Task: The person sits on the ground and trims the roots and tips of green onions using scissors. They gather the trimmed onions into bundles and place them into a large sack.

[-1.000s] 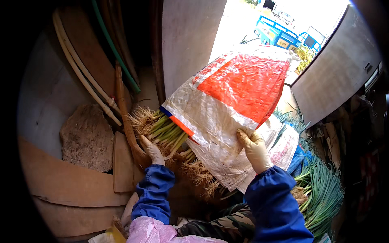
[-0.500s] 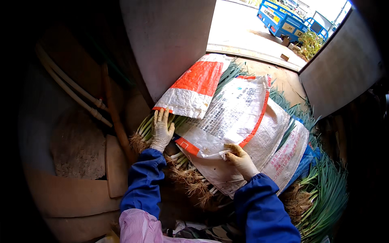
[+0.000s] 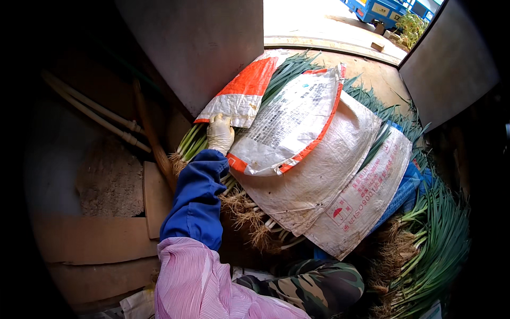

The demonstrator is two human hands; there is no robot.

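My left hand (image 3: 220, 133), in a pale glove, has its fingers curled on the lower edge of an orange-and-white woven sack (image 3: 241, 87). That sack lies over a bundle of green onions (image 3: 192, 142), whose white stems and roots stick out beside my hand. Just right of it, a white printed sack with an orange border (image 3: 289, 122) covers more of the onions. Further sacks lie under it, one plain whitish (image 3: 324, 170) and one with red print (image 3: 369, 194). My right hand is out of view.
An uncovered heap of green onions (image 3: 438, 239) lies at the right, roots facing left. Metal door panels (image 3: 202, 48) flank a bright doorway, with a blue cargo vehicle (image 3: 385, 10) outside. Pale pipes (image 3: 101, 114) and boards (image 3: 101, 239) are at the left.
My left hand has gone from spread fingers to gripping the orange-and-white sack's edge. My right hand has let go of the printed sack and left the view. The view has shifted.
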